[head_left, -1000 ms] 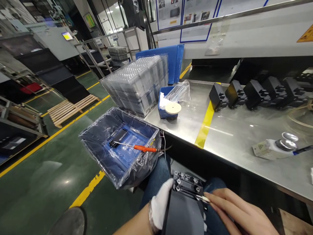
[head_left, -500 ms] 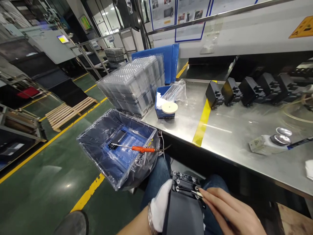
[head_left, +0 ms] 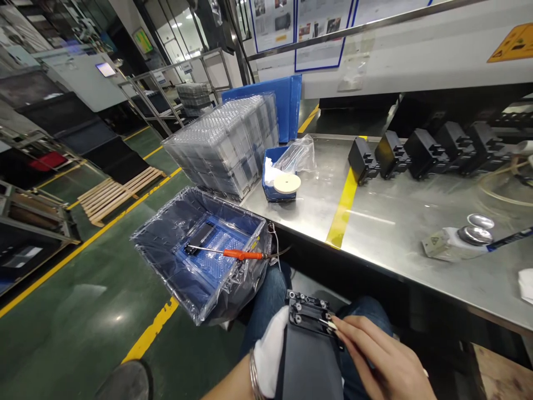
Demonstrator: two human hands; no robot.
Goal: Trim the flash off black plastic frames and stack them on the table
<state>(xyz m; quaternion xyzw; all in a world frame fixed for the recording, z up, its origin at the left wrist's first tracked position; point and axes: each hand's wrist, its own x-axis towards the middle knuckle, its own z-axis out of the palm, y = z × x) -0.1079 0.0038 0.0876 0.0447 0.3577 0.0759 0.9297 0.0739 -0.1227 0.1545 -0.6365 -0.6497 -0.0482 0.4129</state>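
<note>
My left hand, in a white glove with bracelets at the wrist, grips a black plastic housing along its left side above my lap. The housing's upper end carries ribs and several round bosses. My bare right hand pinches a thin, pale stick-like tool between thumb and fingers. Its slim tip lies at the ribbed end, near the right-hand bosses; whether it touches them I cannot tell. Most of the left fingers are hidden behind the housing.
To the left, a plastic-lined blue crate holds a black part, with an orange-handled tool across its rim. The metal bench carries several black housings, a small blue bin and a pump-top bottle. Stacked clear trays stand behind.
The housing and both hands have shifted slightly left in view, as has the bench scene. The pale tool stays at the ribbed end, pinched by the right hand.
</note>
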